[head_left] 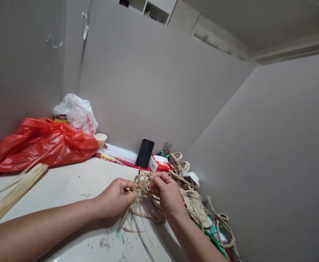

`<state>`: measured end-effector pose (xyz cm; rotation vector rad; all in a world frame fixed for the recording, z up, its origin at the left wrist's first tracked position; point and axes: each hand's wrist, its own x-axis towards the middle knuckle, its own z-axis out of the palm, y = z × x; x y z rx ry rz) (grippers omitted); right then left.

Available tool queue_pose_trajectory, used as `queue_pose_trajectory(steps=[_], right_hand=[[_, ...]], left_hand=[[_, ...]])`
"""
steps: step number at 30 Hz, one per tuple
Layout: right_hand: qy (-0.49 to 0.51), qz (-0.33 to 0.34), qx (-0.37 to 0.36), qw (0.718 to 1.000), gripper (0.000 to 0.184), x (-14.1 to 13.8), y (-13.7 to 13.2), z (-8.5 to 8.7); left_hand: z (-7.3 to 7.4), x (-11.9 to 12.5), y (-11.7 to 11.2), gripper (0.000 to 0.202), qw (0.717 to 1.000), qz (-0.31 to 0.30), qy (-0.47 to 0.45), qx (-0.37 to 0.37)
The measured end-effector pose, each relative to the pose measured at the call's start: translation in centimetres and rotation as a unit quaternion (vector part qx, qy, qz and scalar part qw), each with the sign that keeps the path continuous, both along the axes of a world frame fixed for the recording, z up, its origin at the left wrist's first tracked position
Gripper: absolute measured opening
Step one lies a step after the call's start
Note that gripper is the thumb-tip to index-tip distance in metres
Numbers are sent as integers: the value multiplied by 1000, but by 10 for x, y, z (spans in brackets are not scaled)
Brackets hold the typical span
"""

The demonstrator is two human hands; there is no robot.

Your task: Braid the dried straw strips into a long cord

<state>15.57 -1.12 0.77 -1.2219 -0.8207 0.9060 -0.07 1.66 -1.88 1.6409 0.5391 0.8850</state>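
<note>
My left hand and my right hand meet over the white table, both pinched on a tangle of straw-coloured woven fibre. Loose strands hang from the tangle onto the table below my hands. More plaited straw rope lies piled just right of my right hand, against the wall.
A bundle of flat straw strips lies at the left. A red plastic bag, a white plastic bag and a paper cup sit at the back left. A black phone leans on the wall beside a red-and-white box.
</note>
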Motion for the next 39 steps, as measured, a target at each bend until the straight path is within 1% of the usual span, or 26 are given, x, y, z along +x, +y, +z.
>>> queue_pose_trajectory(steps=[2,3,4,7,10,13,15,17,20,23,25,29,32,36,39], right_hand=[[-23,-30,28,999,15,0,5,-5],[-29,-36,35,998,16,0,8,-8],[-33,-36,35,998,16,0,10,-11],[-40,-12,16,999,18,2,16,-15],[-65,9,-3,998,20,4,19,-13],[-127,30,-26,991,23,4,26,-12],[-164,49,-48,984,24,0,38,-14],[-199,62,-63,976,20,-5,55,-20],[-282,60,-82,954,14,-13,88,-30],[-373,42,-98,922,14,-19,116,-38],[-426,35,-109,898,12,-23,129,-42],[-502,23,-134,854,12,-33,138,-47],[-539,11,-151,828,17,-36,139,-51],[-568,12,-171,805,20,-29,143,-54],[-579,39,-176,795,18,-22,148,-55]], left_hand=[[-4,0,1,16,999,-29,12,-31],[-6,1,2,16,998,-43,20,-42],[-7,1,2,15,997,-45,24,-54],[-8,2,2,17,995,-40,32,-83],[-4,1,2,23,991,-31,46,-122],[-4,2,5,21,983,-4,57,-173],[-11,3,9,19,976,36,56,-207],[-18,4,16,16,967,76,58,-236],[-24,5,30,14,954,119,56,-270],[-21,3,46,16,941,161,45,-294],[-18,2,55,17,934,182,46,-302],[-18,0,65,19,928,197,59,-310],[-19,2,70,19,927,197,69,-311],[-18,9,76,20,928,189,89,-309],[-17,11,79,19,928,178,104,-309]])
